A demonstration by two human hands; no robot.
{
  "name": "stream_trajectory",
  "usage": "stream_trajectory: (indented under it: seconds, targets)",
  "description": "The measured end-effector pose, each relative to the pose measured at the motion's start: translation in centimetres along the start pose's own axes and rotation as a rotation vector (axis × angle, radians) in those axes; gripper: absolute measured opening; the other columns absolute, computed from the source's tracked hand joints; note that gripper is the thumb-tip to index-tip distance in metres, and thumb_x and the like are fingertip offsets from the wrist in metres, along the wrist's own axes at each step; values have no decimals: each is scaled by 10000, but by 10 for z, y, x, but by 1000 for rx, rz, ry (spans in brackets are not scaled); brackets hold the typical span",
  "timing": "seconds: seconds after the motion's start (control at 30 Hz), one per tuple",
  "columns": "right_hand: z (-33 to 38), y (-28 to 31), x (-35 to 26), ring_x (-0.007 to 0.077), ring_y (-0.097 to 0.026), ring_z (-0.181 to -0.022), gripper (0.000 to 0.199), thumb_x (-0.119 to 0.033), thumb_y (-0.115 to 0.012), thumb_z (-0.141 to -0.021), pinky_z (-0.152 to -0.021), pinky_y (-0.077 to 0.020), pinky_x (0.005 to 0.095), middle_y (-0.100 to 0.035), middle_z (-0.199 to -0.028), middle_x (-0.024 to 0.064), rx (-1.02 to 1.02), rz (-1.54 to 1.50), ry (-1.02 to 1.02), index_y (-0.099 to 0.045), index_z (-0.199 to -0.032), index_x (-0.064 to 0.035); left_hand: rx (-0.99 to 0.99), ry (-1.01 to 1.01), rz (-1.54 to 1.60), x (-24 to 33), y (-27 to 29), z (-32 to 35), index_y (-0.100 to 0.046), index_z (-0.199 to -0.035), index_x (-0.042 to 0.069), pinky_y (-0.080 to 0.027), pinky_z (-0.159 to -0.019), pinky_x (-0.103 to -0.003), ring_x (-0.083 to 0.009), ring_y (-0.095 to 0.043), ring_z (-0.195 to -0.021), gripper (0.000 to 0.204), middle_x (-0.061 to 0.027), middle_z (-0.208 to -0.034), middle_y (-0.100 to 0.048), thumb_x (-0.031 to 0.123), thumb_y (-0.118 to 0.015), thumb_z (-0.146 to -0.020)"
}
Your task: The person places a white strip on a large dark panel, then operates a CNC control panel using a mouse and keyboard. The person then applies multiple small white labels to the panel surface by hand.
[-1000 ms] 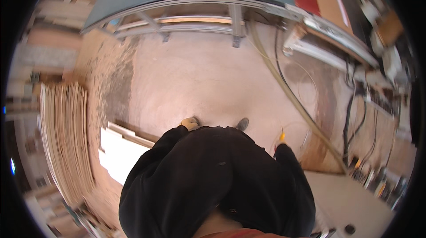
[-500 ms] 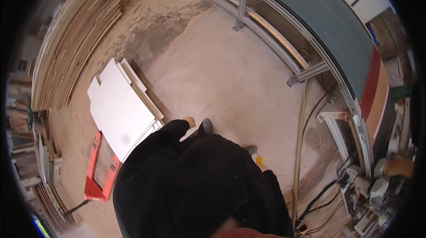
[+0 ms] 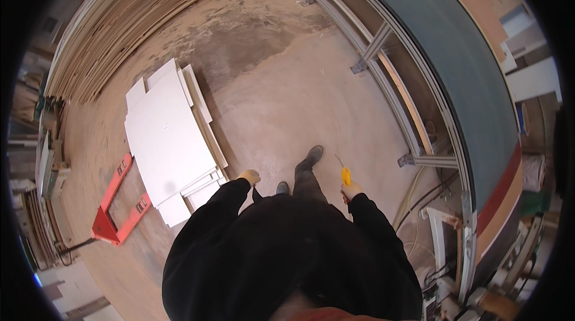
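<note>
I look straight down over my black top to the dusty workshop floor. My right hand [image 3: 350, 190] hangs at my side, shut on a slim tool with a yellow handle [image 3: 345, 175] whose thin metal tip points forward. My left hand [image 3: 249, 176] hangs loose at my other side with nothing in it; its fingers look curled, close to the corner of a stack of white boards [image 3: 168, 141]. My dark shoes [image 3: 311, 156] show between the hands, one ahead of the other.
The white boards lie on a red pallet jack [image 3: 117, 210] at the left. A tall stack of wooden sheets [image 3: 120, 21] fills the upper left. A long machine with a grey-green bed on a metal frame [image 3: 455, 75] runs along the right, with cables [image 3: 419, 201] at its foot.
My view has swung left and I have stepped forward: the machine moved from the top to the right, and the white boards and red pallet jack came fully into sight.
</note>
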State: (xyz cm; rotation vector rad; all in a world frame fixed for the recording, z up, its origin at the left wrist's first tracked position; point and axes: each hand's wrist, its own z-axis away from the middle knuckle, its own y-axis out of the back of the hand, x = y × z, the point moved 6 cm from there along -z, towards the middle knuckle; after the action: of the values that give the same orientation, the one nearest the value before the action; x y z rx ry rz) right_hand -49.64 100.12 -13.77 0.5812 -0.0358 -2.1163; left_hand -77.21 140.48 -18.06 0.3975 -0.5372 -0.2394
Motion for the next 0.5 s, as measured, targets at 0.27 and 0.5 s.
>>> stream_trajectory:
  seconds: [0.27,0.5]
  targets:
    - [-115,24,-145,270,-560,-410,168,-163,-507,-969,-407,-483,425,-529,-546,98,35,176,4,-592,-1003,-22,210,269,-159,-36,53,63,-781,-935,60,-575,-841,-411,-307,-745,-924,298,-129,-925,-774,293,-615,-856]
    - [-145,81,-264,273,-577,-407,202,-190,-541,-960,-385,-470,432,-554,-549,112,267,-69,230,-603,-975,1,254,250,-53,35,88,18,-757,-1149,66,-539,-928,-476,-416,-697,-1095,482,-248,-1111,-737,443,-668,-863]
